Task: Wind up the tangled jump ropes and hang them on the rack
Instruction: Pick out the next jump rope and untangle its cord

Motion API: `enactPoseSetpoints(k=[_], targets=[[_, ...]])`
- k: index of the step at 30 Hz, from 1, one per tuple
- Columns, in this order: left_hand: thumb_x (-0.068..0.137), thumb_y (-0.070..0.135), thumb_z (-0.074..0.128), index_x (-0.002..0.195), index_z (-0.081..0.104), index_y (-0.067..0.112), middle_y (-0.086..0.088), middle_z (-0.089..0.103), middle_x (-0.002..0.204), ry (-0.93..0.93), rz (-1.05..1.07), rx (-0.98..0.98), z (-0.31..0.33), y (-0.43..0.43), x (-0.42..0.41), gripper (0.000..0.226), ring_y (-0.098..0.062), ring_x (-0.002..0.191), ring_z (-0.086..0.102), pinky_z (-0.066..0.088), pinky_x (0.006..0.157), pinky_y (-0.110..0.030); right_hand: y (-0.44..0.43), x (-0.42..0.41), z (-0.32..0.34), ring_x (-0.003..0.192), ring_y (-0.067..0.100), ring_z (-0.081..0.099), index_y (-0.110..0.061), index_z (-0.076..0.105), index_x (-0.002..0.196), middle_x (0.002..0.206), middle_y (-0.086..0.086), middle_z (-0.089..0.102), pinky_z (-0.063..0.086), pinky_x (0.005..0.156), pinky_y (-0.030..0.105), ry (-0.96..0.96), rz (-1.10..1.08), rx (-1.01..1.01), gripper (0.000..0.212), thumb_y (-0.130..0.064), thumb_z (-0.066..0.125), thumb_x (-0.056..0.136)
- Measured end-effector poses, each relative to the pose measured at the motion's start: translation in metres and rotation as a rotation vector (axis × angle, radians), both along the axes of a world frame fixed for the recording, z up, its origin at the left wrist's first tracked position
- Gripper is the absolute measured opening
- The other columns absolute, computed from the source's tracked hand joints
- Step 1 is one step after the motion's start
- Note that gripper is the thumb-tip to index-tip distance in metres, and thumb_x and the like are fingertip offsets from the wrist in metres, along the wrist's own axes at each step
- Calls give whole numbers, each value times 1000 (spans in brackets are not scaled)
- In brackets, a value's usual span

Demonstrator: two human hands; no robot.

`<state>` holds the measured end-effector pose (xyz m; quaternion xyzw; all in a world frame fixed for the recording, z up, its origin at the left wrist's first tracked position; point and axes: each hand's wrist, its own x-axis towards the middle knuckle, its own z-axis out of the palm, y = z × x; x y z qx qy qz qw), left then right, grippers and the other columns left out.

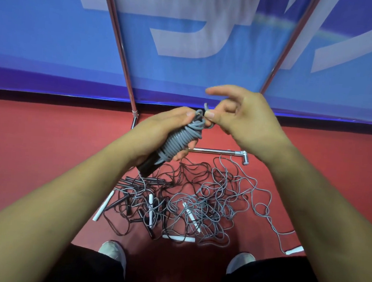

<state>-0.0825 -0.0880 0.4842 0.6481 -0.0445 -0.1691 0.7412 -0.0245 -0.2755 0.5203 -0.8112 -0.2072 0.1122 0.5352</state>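
1. The left hand has its fingers curled round a wound bundle, with the thumb pressed on the top turns. The grip sits mid-coil, which I judge the right place, since it pins the turns against the black handles inside.
2. The bundle is held at chest height above the floor, tilted, with the dark handle ends poking out at the bottom. It is grey cord in tight, neat turns. It looks light, smooth and springy, so I expect the turns to slacken if the grip eases.
3. The loose end sticks up at the top of the bundle as a short grey loop. It is thin and bendy, and best taken close to the coil.
4. On the floor below lies the heap of grey and dark ropes, with white and black handles knotted among them. These are limp and snag-prone. I would lift one by a handle rather than tug on cord.
5. The right hand pinches the loose end between thumb and a curled finger, with the forefinger stretched out straight.
6. The rack stands just behind, its chrome posts rising on either side. No rope shows hanging on the part in view.
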Motion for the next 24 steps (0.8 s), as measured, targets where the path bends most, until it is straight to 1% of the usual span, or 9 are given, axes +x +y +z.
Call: enactPoseSetpoints(k=[3, 5, 8, 11, 13, 15, 17, 20, 24], targets=[[103, 34, 41, 121, 57, 5, -16, 53, 72, 58, 23, -114, 0, 1, 2, 38, -22, 47, 46, 36, 46, -26, 0, 0, -1, 56, 19, 49, -11, 62, 83, 72, 14, 72, 41, 55, 31, 64, -8, 145, 15, 0, 71, 87], [102, 33, 41, 122, 53, 3, -16, 53, 72, 90, 33, -153, -1, -1, 2, 38, -22, 47, 46, 37, 45, -25, -2, 0, 0, 59, 19, 52, -9, 66, 79, 77, 16, 73, 43, 56, 30, 61, 48, 138, 15, 4, 70, 85], [102, 34, 41, 114, 55, 9, -15, 53, 72, 113, 40, -186, -1, -1, 2, 31, -22, 48, 46, 37, 46, -27, -3, 0, 2, 59, 14, 53, -11, 71, 84, 80, 16, 72, 47, 59, 26, 51, 120, 110, 18, 6, 67, 87], [101, 36, 41, 102, 62, 15, -13, 53, 72, 126, 21, -209, 0, 0, 4, 30, -22, 48, 45, 36, 46, -28, -2, 0, 1, 64, 16, 54, -9, 68, 89, 79, 11, 69, 50, 62, 27, 54, 138, 143, 20, 9, 60, 91], [100, 38, 42, 108, 61, 12, -13, 52, 71, 139, 15, -214, -1, -1, 4, 33, -22, 47, 46, 38, 46, -27, -2, 0, -1, 64, 16, 54, -7, 67, 91, 79, 11, 69, 51, 62, 27, 76, 124, 169, 17, 9, 59, 92], [98, 39, 43, 119, 56, 10, -13, 53, 71, 148, 17, -208, -1, -2, 4, 38, -22, 48, 45, 38, 46, -26, -2, 0, -1, 62, 17, 55, -5, 62, 95, 82, 20, 69, 51, 62, 27, 107, 79, 193, 12, 6, 61, 92], [97, 40, 43, 119, 55, 11, -12, 53, 71, 145, 15, -201, -1, -2, 5, 39, -22, 48, 45, 38, 45, -27, -1, 0, -1, 60, 18, 56, -7, 56, 99, 84, 27, 69, 51, 61, 27, 140, 30, 214, 16, 4, 64, 91], [99, 39, 45, 116, 53, 11, -13, 53, 73, 158, 16, -194, -2, -1, 6, 33, -22, 48, 47, 38, 45, -26, -2, 0, -2, 60, 16, 56, -6, 66, 96, 79, 19, 71, 51, 60, 26, 138, 33, 199, 12, 4, 67, 88], [102, 34, 43, 123, 50, 15, -15, 53, 71, 166, 62, -143, -6, -4, 6, 29, -23, 48, 46, 38, 44, -26, -5, 0, 2, 58, 9, 54, -13, 77, 89, 70, 0, 74, 47, 59, 20, 64, 77, 27, 12, -3, 74, 84]])
